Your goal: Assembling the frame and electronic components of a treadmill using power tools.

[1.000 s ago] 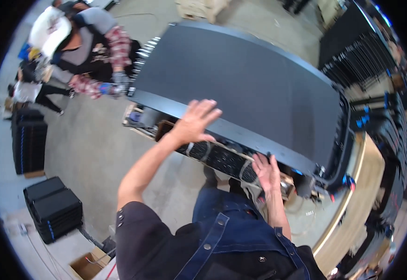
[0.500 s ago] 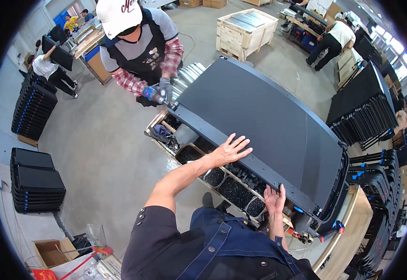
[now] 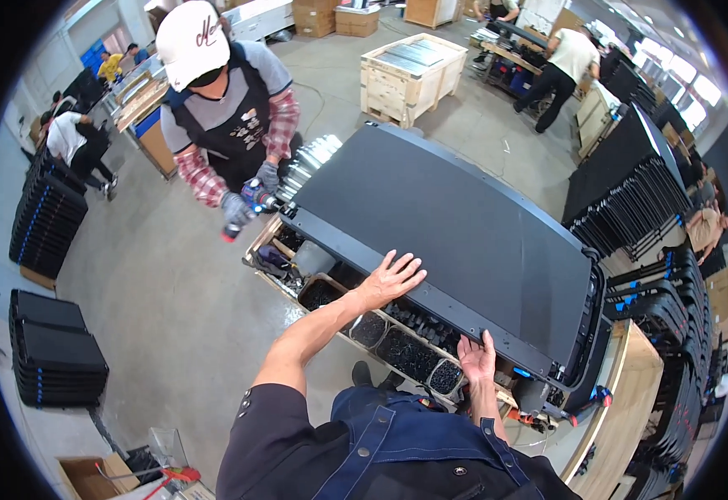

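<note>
A gloved co-worker (image 3: 222, 108) holds a power drill (image 3: 257, 195) beside the corner of a dark flat panel (image 3: 456, 225) lying above small black parts (image 3: 414, 350). Along its near edge, another person's bare left hand (image 3: 391, 281) rests spread on top; apart from it, the right hand (image 3: 476, 360) meets the edge, its grip impossible to tell from here.
</note>
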The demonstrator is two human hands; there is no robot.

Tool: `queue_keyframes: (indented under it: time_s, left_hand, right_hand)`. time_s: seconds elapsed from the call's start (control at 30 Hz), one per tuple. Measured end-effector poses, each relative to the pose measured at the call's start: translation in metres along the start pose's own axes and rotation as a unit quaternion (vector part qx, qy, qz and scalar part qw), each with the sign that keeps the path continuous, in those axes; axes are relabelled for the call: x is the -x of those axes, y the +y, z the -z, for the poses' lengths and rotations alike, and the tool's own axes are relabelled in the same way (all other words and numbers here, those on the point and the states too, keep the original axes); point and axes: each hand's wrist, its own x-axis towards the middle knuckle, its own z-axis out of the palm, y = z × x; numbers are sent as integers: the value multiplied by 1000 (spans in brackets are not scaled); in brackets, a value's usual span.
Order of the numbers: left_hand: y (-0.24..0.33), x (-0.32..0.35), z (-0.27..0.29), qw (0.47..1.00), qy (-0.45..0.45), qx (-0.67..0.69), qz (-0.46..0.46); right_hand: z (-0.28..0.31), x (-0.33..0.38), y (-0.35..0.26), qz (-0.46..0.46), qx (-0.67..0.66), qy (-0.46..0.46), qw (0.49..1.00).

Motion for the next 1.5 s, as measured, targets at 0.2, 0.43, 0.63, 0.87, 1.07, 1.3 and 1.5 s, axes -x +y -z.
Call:
queue_keyframes:
  time_s: [0.2,0.43,0.63,0.87,1.07,1.3,1.5]
  left_hand:
    - [16,-5,18,1000,-1,-15,-24]
    - [15,-89,240,984,122,44,-125]
    - [-38,-249,328,994,65,69,-48]
    - [-107,-373,243,990,52,-109,-66]
    - [-217,-503,132,995,-88,-49,-12]
    - [-250,-500,-148,934,-305,176,61]
    - [-184,-471,-232,873,-277,375,141]
  right_hand:
    - [4,35,-17,2,2,-74,997]
    - [-74,202,-121,316,311,-160,882]
    - [-160,185,-185,240,222,-359,874]
    - [-25,-122,-65,-10,-224,29,974]
    - [-18,-196,-86,193,-491,-322,786]
    - [37,-70,-20,72,-463,-93,878]
    - [87,-53,-34,-43,-459,39,887]
